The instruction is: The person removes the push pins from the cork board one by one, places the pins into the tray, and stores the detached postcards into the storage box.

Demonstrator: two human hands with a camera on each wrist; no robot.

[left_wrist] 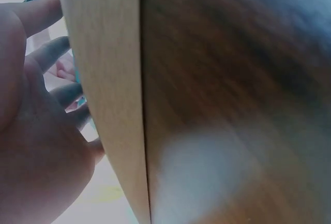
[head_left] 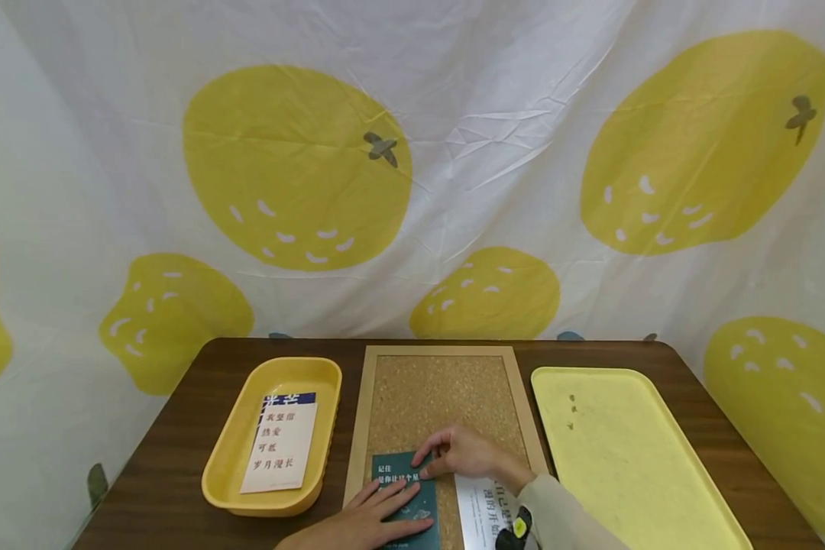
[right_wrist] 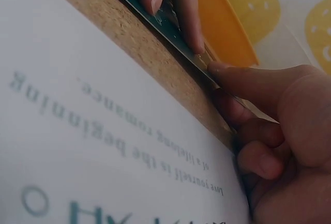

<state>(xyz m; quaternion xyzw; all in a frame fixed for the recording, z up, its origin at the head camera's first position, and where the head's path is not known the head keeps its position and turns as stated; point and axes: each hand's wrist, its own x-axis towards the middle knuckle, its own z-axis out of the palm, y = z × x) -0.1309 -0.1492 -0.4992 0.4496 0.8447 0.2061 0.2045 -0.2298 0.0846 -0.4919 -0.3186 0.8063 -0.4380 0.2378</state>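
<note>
Dark green card [head_left: 422,508], white lettering, lying on the corkboard [head_left: 440,389], just left of a white card [head_left: 477,513]

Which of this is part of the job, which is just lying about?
Likely part of the job:
green card, left hand on it, right hand at its edge
corkboard
white card lying on it
cards in the yellow basket
yellow tray, perhaps: its specks are too small to identify

Just around:
lemon-print cloth behind
brown table

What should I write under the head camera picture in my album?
Left hand rests on a green card on the corkboard, right hand at its corner.
</note>
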